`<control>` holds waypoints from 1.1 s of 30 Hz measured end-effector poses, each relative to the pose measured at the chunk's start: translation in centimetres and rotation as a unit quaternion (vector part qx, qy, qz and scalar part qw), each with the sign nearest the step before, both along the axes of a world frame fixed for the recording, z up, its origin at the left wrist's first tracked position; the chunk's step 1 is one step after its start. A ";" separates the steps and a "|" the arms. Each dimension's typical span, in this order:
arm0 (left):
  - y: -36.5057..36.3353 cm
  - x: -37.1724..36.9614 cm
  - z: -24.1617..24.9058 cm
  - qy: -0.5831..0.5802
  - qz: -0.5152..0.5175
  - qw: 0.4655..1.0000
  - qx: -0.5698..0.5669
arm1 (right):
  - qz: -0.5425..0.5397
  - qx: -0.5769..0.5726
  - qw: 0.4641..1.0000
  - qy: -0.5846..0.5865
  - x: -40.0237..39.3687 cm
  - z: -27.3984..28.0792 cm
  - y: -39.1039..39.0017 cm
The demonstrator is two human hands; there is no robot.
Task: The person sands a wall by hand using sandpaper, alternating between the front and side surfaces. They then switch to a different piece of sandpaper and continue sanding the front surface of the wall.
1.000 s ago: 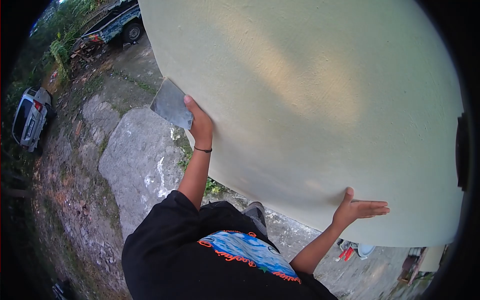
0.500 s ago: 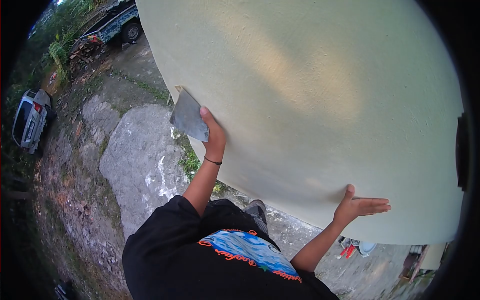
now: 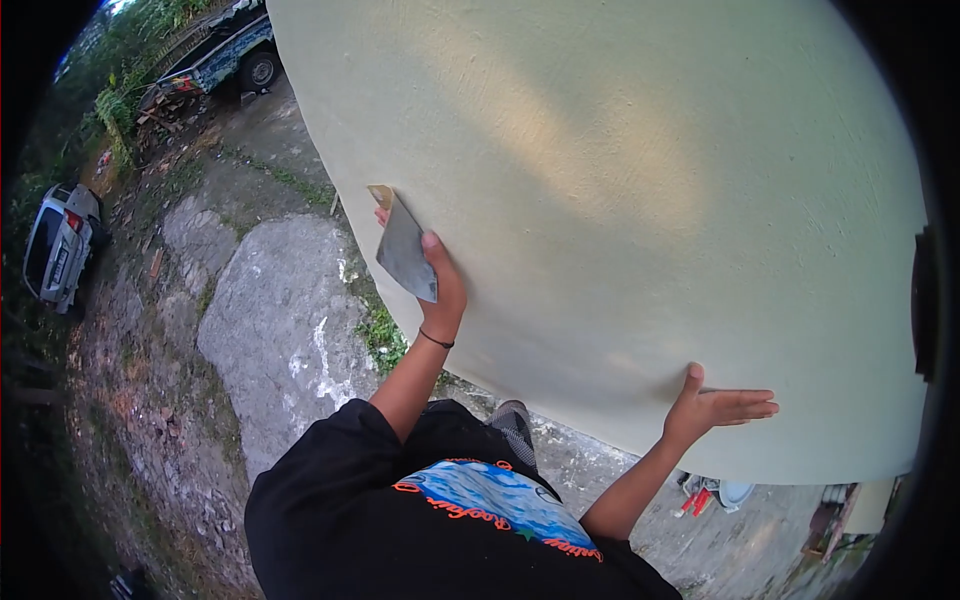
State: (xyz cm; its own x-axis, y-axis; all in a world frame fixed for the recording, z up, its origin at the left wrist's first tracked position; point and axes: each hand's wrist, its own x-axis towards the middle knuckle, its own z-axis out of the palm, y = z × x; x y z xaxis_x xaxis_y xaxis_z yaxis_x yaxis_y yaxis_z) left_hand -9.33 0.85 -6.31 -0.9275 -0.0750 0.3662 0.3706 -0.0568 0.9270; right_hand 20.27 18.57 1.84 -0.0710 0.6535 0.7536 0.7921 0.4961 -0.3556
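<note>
My left hand grips a sheet of sandpaper, grey on its visible face, with a tan corner curling over at the top. The thumb lies along the sheet's right edge, and some fingertips show behind its upper left side. Both are close to the left edge of a pale, cream-green wall with a faintly rough surface. Lower right, my right hand is open, its fingers stretched to the right and its thumb pointing up, at the wall's surface.
Grey concrete ground with patches of weeds runs along the left. A silver car and a pickup truck stand farther off. Near the wall's foot, lower right, lie red-handled items and a pale basin.
My left hand has moved right and down with the sandpaper, which now appears narrower and more turned, its fingertips showing behind. My right hand has barely shifted.
</note>
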 end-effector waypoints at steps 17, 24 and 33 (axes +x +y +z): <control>0.7 4.9 2.9 0.126 -0.033 0.990 -0.051 | -0.002 0.012 1.000 -0.013 0.1 -0.2 0.3; -2.2 -5.1 5.1 -0.064 0.036 0.992 0.100 | -0.003 0.004 1.000 -0.009 0.2 0.0 0.2; 0.8 2.2 4.4 0.197 0.013 0.979 -0.046 | -0.002 0.016 1.000 -0.012 -0.1 -0.1 0.3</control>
